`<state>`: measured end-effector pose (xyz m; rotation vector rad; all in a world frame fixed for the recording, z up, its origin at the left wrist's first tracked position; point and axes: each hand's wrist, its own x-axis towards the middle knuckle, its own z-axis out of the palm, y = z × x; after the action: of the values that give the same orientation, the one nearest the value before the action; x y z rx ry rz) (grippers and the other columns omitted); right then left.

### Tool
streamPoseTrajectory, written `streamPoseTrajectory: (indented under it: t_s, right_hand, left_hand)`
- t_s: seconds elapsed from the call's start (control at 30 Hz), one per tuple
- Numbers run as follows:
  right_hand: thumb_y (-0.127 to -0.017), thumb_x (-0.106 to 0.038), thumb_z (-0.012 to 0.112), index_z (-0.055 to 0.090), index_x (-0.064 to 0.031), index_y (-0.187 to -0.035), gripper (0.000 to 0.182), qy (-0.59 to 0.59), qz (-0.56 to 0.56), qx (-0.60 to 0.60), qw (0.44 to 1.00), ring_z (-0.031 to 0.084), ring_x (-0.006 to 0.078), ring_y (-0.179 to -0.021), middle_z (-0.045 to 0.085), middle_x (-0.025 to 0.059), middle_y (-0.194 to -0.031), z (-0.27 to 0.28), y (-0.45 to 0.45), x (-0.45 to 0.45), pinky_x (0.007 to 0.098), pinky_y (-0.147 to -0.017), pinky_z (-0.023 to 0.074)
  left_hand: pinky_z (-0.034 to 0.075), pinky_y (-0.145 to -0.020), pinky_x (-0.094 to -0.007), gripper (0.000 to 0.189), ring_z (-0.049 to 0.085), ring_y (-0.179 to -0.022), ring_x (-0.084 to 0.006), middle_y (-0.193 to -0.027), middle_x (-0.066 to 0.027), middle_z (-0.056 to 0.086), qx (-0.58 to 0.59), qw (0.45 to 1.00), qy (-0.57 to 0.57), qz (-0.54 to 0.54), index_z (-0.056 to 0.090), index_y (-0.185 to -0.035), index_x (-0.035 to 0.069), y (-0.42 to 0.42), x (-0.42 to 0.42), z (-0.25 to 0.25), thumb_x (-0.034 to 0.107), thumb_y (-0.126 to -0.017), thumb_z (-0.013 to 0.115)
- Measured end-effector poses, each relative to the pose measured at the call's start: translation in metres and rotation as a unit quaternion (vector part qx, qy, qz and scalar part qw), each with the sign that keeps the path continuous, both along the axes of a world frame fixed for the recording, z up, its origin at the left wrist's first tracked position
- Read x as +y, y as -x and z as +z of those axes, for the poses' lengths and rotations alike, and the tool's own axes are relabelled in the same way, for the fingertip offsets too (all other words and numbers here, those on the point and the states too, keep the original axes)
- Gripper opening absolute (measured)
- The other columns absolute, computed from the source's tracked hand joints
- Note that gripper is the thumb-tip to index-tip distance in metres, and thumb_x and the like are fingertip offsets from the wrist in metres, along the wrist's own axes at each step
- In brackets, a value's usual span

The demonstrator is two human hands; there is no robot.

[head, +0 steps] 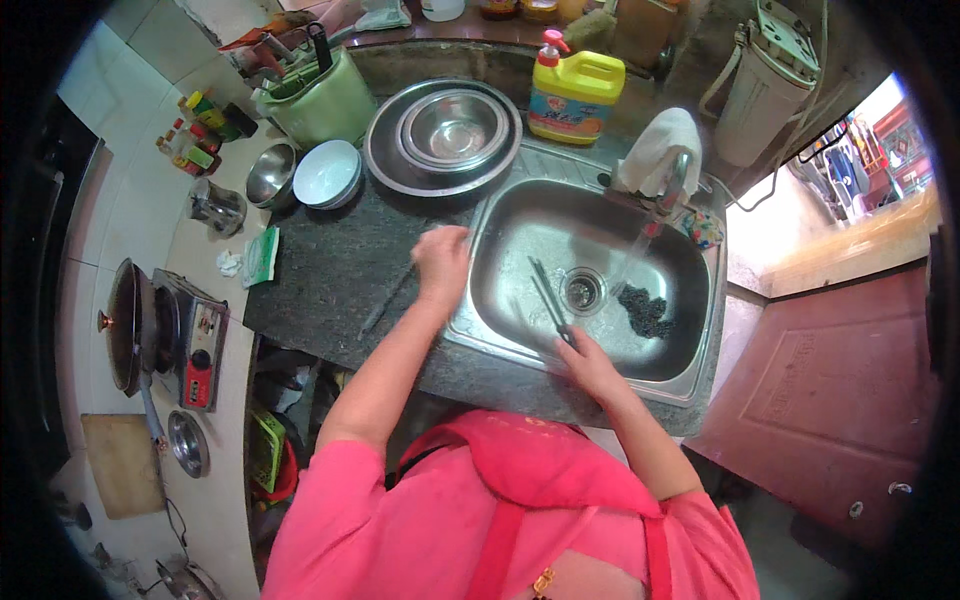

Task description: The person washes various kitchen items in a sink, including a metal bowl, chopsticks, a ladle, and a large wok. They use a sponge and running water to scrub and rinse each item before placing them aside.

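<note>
My right hand (589, 362) is closed around the ends of several dark chopsticks (549, 295), which point over the stainless steel sink (510, 225). My left hand (441, 259), slightly blurred, is over the dark stone counter left of the sink. A thin dark stick, apparently a chopstick (386, 304), slants down-left from beside it; whether the fingers hold it is unclear. Water runs from the faucet (677, 180) into the basin. A dark wire scouring pad (646, 311) lies right of the drain (583, 291).
Nested metal basins (454, 131), white bowls (328, 174) and a metal bowl (271, 176) stand behind the counter's left part. A yellow detergent jug (574, 101) is behind the sink. A portable gas stove (191, 341) and a lidded pan (127, 326) are at the far left.
</note>
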<state>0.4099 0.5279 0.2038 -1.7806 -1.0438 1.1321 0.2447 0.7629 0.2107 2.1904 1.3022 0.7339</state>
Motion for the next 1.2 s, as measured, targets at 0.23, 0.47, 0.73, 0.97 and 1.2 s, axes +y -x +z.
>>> streamPoseTrajectory:
  t_s: [0.23, 0.47, 0.73, 0.97, 1.2]
  right_hand:
    - [-0.089, -0.016, 0.045, 0.046, -0.0064, -0.104, 0.018, 0.087, -0.014, 0.331, 0.939, 0.044, 0.0105, -0.054, 0.046, 0.0006, -0.065, 0.016, 0.101, 0.092, 0.0244, -0.047, 0.0360]
    - [-0.087, -0.008, 0.050, 0.028, -0.0044, -0.132, 0.050, 0.014, -0.121, 0.397, 0.910, 0.053, 0.0138, -0.079, 0.052, 0.0064, -0.093, -0.017, 0.160, 0.173, 0.0271, -0.066, 0.0459]
    - [-0.095, -0.024, 0.044, 0.054, -0.0059, -0.110, 0.026, 0.030, -0.115, 0.391, 0.913, 0.054, 0.0106, -0.080, 0.057, 0.0023, -0.092, 0.034, 0.062, 0.108, 0.0253, -0.069, 0.0449]
    - [-0.092, -0.021, 0.048, 0.056, -0.0095, -0.095, 0.014, 0.042, -0.192, 0.362, 0.911, 0.030, 0.0034, -0.048, 0.038, -0.0074, -0.061, 0.046, -0.027, 0.020, 0.0196, -0.043, 0.0224]
    - [-0.090, -0.021, 0.048, 0.059, -0.0057, -0.090, 0.019, 0.107, -0.149, 0.279, 0.943, 0.033, 0.0061, -0.047, 0.042, -0.0044, -0.060, 0.026, -0.116, 0.008, 0.0226, -0.041, 0.0241]
  left_hand:
    - [0.044, -0.060, -0.0370, 0.021, 0.055, -0.064, -0.0250, -0.069, -0.0063, 0.059, -0.026, 0.981, 0.194, 0.004, 0.061, -0.087, 0.004, 0.095, 0.054, -0.052, 0.024, -0.087, 0.054]
    - [0.036, -0.051, -0.0214, 0.022, 0.040, -0.056, -0.0078, -0.063, 0.0016, 0.044, -0.439, 0.727, 0.528, -0.011, 0.052, -0.106, 0.001, 0.097, 0.027, 0.068, 0.017, -0.092, 0.047]
    - [0.047, -0.090, -0.0418, 0.028, 0.059, -0.095, -0.0288, -0.100, -0.0163, 0.059, -0.523, 0.606, 0.591, -0.097, 0.044, -0.117, 0.001, -0.012, -0.017, 0.047, 0.004, -0.089, 0.048]
    - [0.048, -0.079, -0.0331, 0.013, 0.061, -0.092, -0.0234, -0.098, -0.0115, 0.062, -0.442, 0.663, 0.585, -0.149, 0.052, -0.100, 0.005, -0.125, -0.079, 0.004, 0.016, -0.093, 0.048]
    - [0.049, -0.067, -0.0354, 0.015, 0.060, -0.081, -0.0234, -0.096, -0.0126, 0.061, -0.387, 0.682, 0.619, -0.050, 0.054, -0.099, 0.001, -0.196, -0.119, -0.023, 0.012, -0.090, 0.049]
